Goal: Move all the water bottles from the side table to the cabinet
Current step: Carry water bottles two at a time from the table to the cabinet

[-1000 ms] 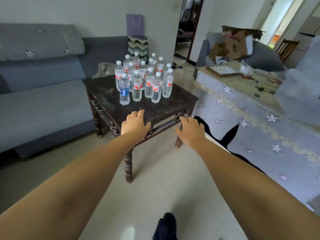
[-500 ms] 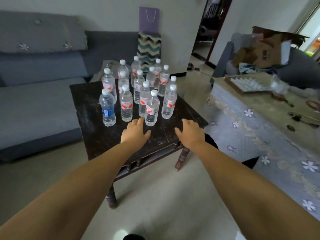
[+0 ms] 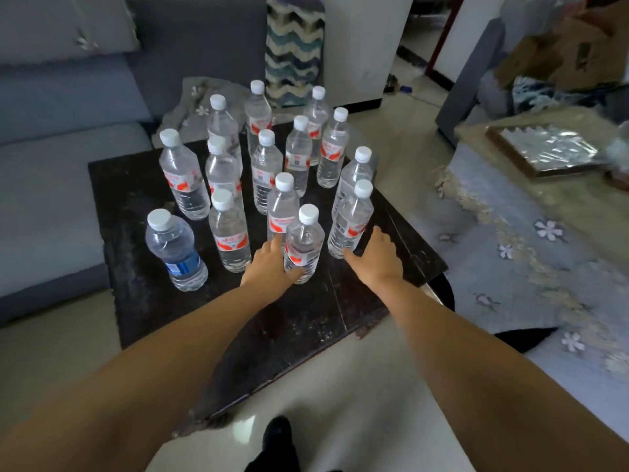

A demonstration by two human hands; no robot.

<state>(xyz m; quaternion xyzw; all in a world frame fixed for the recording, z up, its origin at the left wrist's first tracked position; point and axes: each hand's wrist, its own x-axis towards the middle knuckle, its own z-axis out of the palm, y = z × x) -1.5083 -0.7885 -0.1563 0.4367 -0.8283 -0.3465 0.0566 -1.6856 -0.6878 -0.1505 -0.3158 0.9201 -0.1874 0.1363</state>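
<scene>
Plastic bottles (image 3: 258, 172) crowd the dark bench (image 3: 136, 185), where the left hand (image 3: 269, 267) wraps the nearest bottle (image 3: 303, 247) and the right hand (image 3: 374, 253), fingers straight, touches its right-hand neighbour (image 3: 349, 223), so a careless lift could topple others.

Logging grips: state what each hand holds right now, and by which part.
Left hand wraps the lower body of the nearest bottle. Right hand touches the base of the neighbouring bottle; a closed grip cannot be told.

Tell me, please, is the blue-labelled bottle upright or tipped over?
Upright: the blue-labelled bottle stands on its base on the side table, white cap on top.
</scene>
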